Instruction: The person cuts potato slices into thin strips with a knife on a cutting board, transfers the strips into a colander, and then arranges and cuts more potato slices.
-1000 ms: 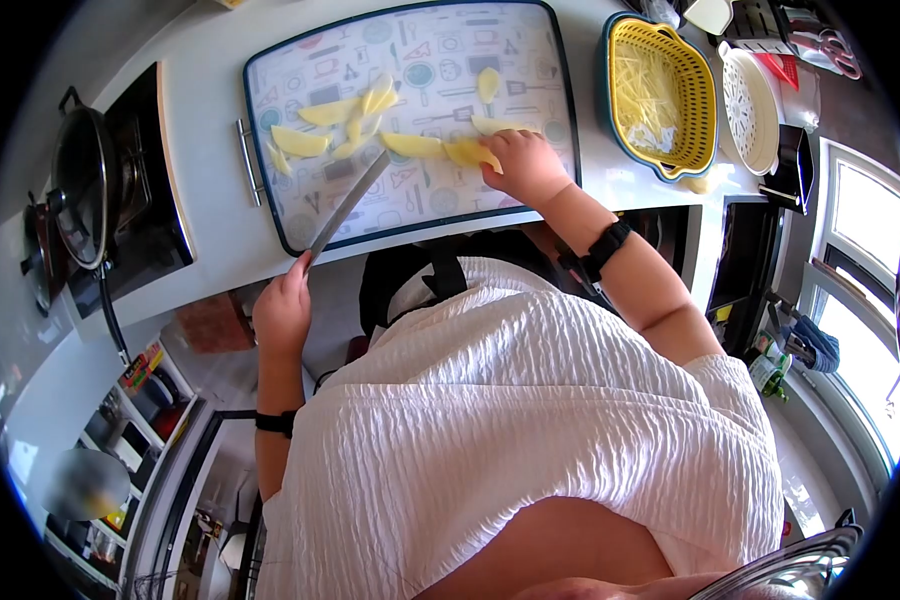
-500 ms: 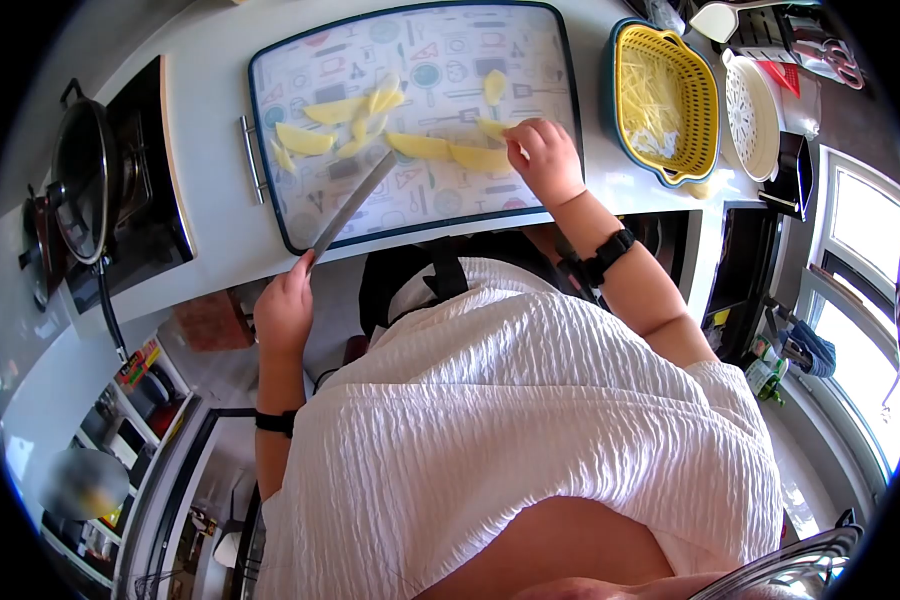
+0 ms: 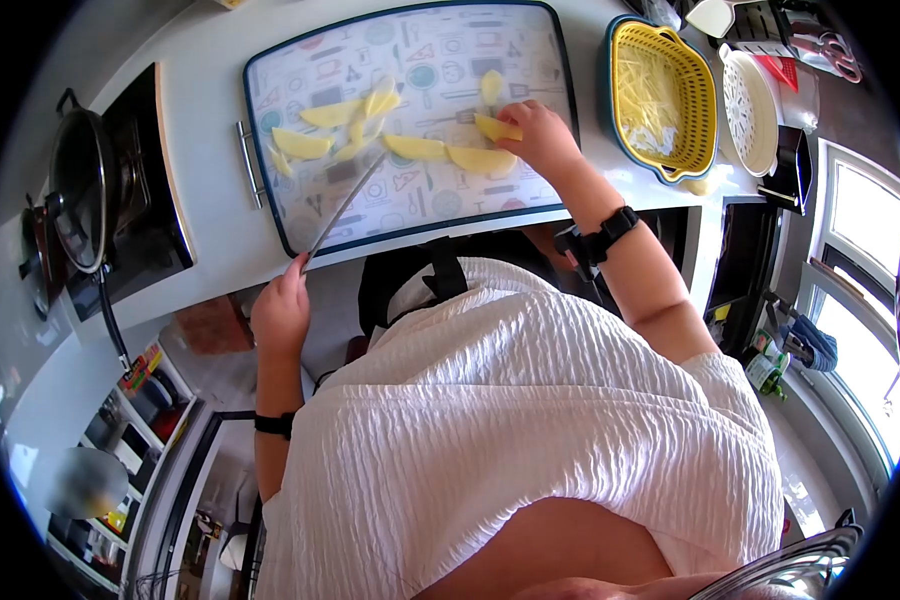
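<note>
My left hand (image 3: 281, 310) is closed round the handle of a knife (image 3: 342, 212), whose blade points up and to the right over the patterned cutting board (image 3: 430, 205). My right hand (image 3: 542, 138) has its fingers closed on the end of a pale yellow potato slice (image 3: 494, 127) at the board's right side. Just below it lies another potato slice (image 3: 482, 160), with a further slice (image 3: 415, 148) to its left. A smaller piece (image 3: 492, 86) rests above. Several slices (image 3: 332, 114) are scattered and partly overlapping on the left half of the board.
Right of the board stands a yellow basket (image 3: 709, 105) in a dark blue basin, holding thin potato shreds (image 3: 650, 95). Beside it is a white perforated basket (image 3: 755, 115). A lidded pan (image 3: 82, 190) sits by the black stove (image 3: 150, 200) at the left.
My right hand has moved slightly left and up and closed on the potato slice. The knife in my left hand has turned, so its blade looks narrower.
</note>
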### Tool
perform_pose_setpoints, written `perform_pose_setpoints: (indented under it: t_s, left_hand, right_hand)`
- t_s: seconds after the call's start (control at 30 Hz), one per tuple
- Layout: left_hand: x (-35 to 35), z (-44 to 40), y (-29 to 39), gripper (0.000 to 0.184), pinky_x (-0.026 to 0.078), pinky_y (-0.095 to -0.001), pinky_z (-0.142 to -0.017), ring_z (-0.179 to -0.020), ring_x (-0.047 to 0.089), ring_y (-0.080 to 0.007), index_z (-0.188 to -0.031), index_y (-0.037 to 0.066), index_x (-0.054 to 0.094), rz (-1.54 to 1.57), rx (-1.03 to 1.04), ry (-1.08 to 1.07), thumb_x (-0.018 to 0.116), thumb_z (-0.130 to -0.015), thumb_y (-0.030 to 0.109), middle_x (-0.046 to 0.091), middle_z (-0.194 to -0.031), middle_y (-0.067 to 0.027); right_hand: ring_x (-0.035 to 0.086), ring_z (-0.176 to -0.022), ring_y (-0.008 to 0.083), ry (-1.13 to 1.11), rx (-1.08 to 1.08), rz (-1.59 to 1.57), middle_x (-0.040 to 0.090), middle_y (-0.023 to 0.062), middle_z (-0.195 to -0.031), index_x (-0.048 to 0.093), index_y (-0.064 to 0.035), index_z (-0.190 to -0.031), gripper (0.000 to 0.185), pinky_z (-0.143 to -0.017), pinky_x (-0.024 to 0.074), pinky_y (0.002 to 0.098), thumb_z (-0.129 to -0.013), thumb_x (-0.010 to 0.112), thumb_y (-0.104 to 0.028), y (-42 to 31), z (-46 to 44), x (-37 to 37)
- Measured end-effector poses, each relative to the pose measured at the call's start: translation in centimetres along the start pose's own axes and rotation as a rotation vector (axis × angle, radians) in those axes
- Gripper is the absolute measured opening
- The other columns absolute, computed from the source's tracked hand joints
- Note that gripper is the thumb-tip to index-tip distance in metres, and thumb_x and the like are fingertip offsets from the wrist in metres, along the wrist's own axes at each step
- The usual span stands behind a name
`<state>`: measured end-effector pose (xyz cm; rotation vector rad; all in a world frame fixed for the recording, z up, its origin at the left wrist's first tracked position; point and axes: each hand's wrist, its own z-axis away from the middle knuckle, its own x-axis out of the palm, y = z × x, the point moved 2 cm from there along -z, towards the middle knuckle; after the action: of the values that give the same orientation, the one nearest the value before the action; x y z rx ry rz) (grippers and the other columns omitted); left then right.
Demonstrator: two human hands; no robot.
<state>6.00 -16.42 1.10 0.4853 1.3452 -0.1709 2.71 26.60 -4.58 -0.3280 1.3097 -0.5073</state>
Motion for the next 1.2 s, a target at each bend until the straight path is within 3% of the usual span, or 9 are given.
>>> perform_pose_setpoints:
  t_s: [0.27, 0.33, 0.37, 0.47, 0.97, 1.2]
  left_hand:
    - [0.0, 0.0, -0.3, 0.032, 0.052, -0.0428, -0.067, -0.075, 0.064, -0.0322, -0.123, 0.020, 0.062, -0.002, -0.005, 0.012, 0.057, -0.092, 0.017, 0.067, -0.084, -0.0111]
    - [0.1, -0.1, -0.4, 0.031, 0.052, -0.0429, -0.067, -0.075, 0.065, -0.0323, -0.123, 0.020, 0.062, 0.006, -0.011, 0.005, 0.057, -0.092, 0.017, 0.067, -0.085, -0.0111]
    - [0.1, -0.2, -0.4, 0.031, 0.052, -0.0430, -0.067, -0.076, 0.065, -0.0322, -0.123, 0.020, 0.062, 0.003, -0.001, 0.007, 0.058, -0.092, 0.017, 0.067, -0.085, -0.0112]
    - [-0.1, -0.2, -0.4, 0.031, 0.052, -0.0430, -0.067, -0.076, 0.065, -0.0321, -0.122, 0.020, 0.062, -0.008, 0.012, 0.010, 0.058, -0.092, 0.018, 0.067, -0.085, -0.0114]
    - [0.6, -0.2, -0.6, 0.030, 0.051, -0.0441, -0.067, -0.077, 0.064, -0.0327, -0.122, 0.020, 0.061, 0.002, 0.021, -0.023, 0.056, -0.092, 0.019, 0.067, -0.085, -0.0128]
    - [1.0, -0.1, -0.5, 0.029, 0.051, -0.0464, -0.068, -0.076, 0.064, -0.0344, -0.122, 0.019, 0.059, 0.018, -0.018, -0.051, 0.053, -0.093, 0.019, 0.066, -0.083, -0.0136]
  right_hand:
    - [0.061, -0.097, 0.0332, -0.223, 0.050, -0.199, 0.063, 0.0119, -0.103, 0.066, -0.0080, -0.104, 0.031, -0.084, 0.0499, 0.0379, -0.076, 0.074, -0.018, -1.7, 1.6, 0.2]
    - [0.059, -0.100, 0.0337, -0.217, 0.016, -0.206, 0.062, 0.0110, -0.104, 0.065, -0.0102, -0.108, 0.035, -0.087, 0.0493, 0.0388, -0.075, 0.075, -0.020, -1.8, 2.3, 1.5]
    - [0.057, -0.105, 0.0326, -0.063, -0.079, -0.083, 0.061, 0.0089, -0.110, 0.065, -0.0132, -0.112, 0.040, -0.090, 0.0476, 0.0402, -0.075, 0.076, -0.023, -1.8, 2.6, 1.9]
    - [0.055, -0.111, 0.0315, 0.128, -0.217, 0.035, 0.059, 0.0067, -0.114, 0.064, -0.0165, -0.115, 0.042, -0.094, 0.0448, 0.0432, -0.075, 0.076, -0.025, -1.8, 3.6, 2.8]
    - [0.054, -0.109, 0.0309, 0.172, -0.279, 0.071, 0.059, 0.0058, -0.113, 0.062, -0.0170, -0.115, 0.038, -0.094, 0.0443, 0.0437, -0.079, 0.071, -0.023, -1.3, 3.5, 5.4]
    - [0.054, -0.109, 0.0315, 0.080, -0.347, 0.115, 0.058, 0.0075, -0.115, 0.062, -0.0164, -0.116, 0.038, -0.094, 0.0448, 0.0424, -0.079, 0.071, -0.024, -1.3, 2.9, 5.1]
